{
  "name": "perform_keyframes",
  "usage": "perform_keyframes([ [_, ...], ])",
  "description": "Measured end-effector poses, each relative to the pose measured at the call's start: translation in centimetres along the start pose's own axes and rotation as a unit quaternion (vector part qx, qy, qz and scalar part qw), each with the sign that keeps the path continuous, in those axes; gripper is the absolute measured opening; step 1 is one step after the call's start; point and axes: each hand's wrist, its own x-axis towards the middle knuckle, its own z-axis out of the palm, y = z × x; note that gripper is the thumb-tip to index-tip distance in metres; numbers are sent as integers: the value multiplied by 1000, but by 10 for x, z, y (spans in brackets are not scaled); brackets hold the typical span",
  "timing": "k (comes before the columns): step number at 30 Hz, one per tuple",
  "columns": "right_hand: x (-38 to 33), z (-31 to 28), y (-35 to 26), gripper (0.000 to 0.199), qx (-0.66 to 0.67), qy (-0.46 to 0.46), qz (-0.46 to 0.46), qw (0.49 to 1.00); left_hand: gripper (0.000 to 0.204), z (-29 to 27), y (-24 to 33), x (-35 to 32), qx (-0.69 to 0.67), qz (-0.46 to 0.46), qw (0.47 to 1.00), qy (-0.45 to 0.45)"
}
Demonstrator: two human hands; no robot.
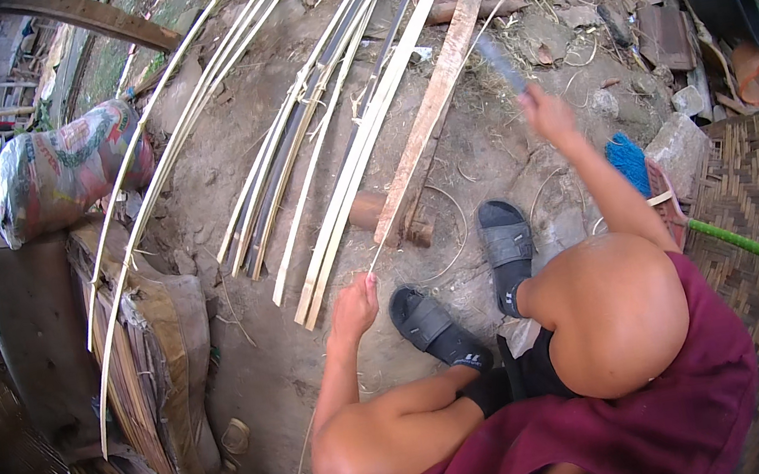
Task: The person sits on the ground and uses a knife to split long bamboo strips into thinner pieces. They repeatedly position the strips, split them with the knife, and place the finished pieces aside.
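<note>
- Thin pale bamboo sliver (428,135): runs from the left hand (355,305) up across the dirt toward the raised blade, beside a flat wooden plank (438,95).
- Left hand: fingertips pinched on the sliver's near end.
- Right hand (547,114): fist wrapped around the handle of a blurred grey knife (500,63), lifted above the ground.
- Risk: a swing that misses the slender strip may land near the black sandals (472,287), which sit close by.
- Risk: the pinch may slip; bamboo edges can cut fingers.
</note>
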Motion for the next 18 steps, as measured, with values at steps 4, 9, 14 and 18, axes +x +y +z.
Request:
perform_keyframes([
  [4,-4,-2,-45,42,31,-73,-50,996,47,3,5,11,-136,-49,989,-5],
  [9,-77,41,-96,43,-25,-241,-237,941,49,6,11,13,-123,-50,990,36],
  [14,-52,10,-84,42,77,-198,-99,972,50,8,13,12,-170,-57,984,-15],
  [18,-86,30,-94,39,7,-195,-340,920,50,-5,0,11,-202,-49,978,-17],
])
